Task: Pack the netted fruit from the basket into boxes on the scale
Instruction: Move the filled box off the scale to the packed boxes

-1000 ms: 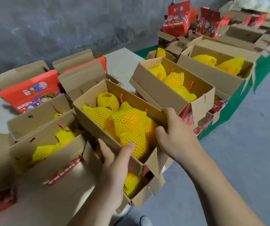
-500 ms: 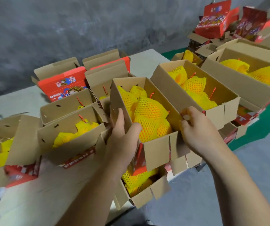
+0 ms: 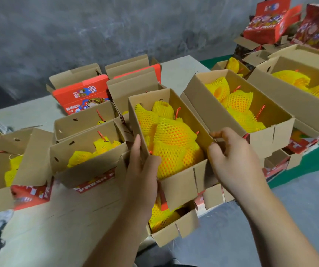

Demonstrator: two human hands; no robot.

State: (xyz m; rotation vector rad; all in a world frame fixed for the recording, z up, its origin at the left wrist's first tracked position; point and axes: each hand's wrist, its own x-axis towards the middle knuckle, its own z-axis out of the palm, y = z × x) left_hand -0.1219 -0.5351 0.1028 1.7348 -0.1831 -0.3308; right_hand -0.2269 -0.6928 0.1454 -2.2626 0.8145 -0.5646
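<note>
The netted fruit fills the open cardboard box held between both hands, and that box sits on top of a lower box with more netted fruit in it. The left hand lies along the held box's left wall, fingers straight and pointing away from the person, thumb hooked over the near corner so it presses against the netting; wall and corner are pinched between thumb and fingers. The right hand curls round the held box's right wall near its near end, fingertips over the rim, thumb on the outside. Both forearms reach in from the lower edge of the view.

Compared with half a second ago, the held box has straightened (it was angled more to the left) and now lies closer to parallel with the neighbouring box on its right. The left hand has slid down toward the near corner, and the right hand has closed more firmly on the rim.

The lower box is mostly covered by the held one, so only its near end shows. The boxes to the left of the held box show only part of their fruit. No scale or basket can be made out.
</note>
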